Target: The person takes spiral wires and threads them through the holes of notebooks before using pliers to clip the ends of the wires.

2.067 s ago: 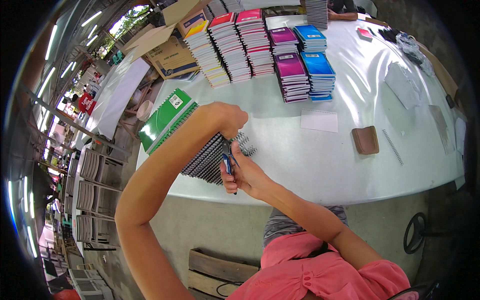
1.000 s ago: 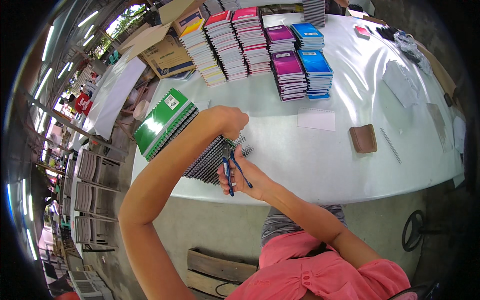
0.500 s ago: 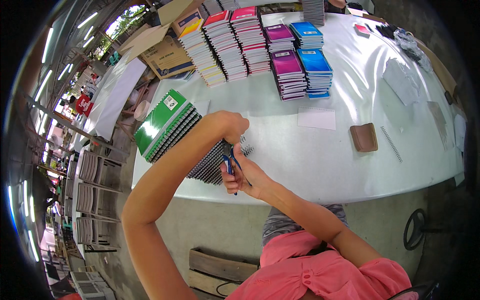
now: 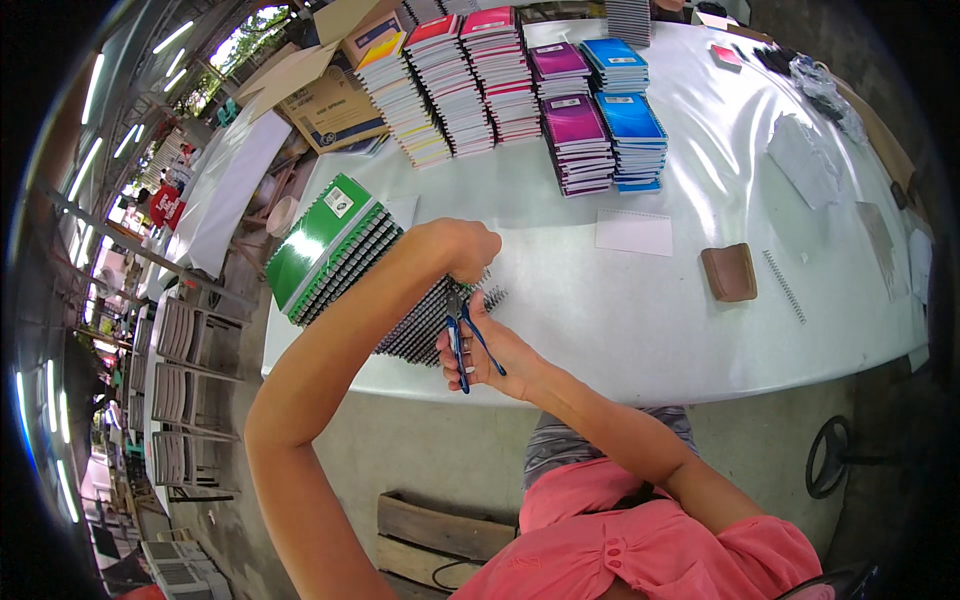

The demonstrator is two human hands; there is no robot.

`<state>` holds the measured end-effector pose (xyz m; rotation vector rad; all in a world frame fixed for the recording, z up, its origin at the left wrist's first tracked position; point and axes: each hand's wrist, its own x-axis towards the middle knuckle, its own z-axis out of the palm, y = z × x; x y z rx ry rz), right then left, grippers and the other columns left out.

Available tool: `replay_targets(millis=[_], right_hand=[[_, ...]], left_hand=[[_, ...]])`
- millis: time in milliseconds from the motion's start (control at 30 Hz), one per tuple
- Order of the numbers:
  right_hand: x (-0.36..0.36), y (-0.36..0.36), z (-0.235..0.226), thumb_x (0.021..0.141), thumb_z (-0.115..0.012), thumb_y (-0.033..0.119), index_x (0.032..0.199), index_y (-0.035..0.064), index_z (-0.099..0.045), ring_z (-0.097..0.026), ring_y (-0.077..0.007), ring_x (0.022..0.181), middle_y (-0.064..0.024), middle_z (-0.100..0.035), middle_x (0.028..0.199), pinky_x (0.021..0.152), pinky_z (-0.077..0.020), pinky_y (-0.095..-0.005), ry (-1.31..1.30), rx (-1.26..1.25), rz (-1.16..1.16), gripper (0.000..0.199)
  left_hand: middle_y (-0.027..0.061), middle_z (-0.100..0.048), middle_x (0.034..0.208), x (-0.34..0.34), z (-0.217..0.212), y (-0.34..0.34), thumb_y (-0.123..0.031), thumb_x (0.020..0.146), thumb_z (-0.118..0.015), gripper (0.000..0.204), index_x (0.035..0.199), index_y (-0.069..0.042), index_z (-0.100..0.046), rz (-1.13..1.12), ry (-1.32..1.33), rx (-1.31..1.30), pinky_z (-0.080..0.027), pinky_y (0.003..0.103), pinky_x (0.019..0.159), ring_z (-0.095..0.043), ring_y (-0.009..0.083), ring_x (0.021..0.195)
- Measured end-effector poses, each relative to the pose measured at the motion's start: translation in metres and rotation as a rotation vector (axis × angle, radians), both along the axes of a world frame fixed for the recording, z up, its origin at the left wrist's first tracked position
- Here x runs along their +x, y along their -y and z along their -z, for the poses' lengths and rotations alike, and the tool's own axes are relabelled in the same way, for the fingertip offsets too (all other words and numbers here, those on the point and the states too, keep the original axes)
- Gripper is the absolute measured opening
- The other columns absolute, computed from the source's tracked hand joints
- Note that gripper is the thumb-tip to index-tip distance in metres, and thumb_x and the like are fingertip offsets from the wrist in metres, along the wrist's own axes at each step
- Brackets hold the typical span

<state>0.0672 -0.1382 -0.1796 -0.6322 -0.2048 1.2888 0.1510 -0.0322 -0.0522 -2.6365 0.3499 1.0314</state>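
Right hand [image 4: 490,350] has reopened its blue-handled pliers [image 4: 462,335] (left hand [image 4: 462,248] steadies notebooks [image 4: 345,262]).

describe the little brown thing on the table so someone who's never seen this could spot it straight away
On the long white table, look right of the loose white sheet of paper, away from the stacks of spiral notebooks. The small brown rounded-square pad lies flat there, just left of a loose wire spiral. It is the only brown item nearby.

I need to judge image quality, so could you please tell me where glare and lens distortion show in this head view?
Head view: daylight glare whitens the table top right of the notebook stacks; fisheye bends the table's near edge and blackens the corners; the right hand with blue-handled pliers looks sharp.
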Motion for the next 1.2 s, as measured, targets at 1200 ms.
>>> replay_targets(millis=[1200], right_hand=[[0.007, 0.003, 0.004, 0.087, -0.028, 0.077, 0.086, 0.0067, -0.052, -0.044, -0.0189, 0.055, -0.0025, -0.043, 0.064, 0.055, -0.0414, -0.0349, -0.082, -0.003, -0.064, 0.075]], left_hand=[[0.0228, -0.065, 0.113, 0.000, 0.005, 0.004, -0.003, 0.073, -0.063, 0.037, 0.109, 0.002, -0.066, -0.055, -0.022, 0.073, -0.054, 0.042, 0.080, -0.065, 0.0354, 0.102]])
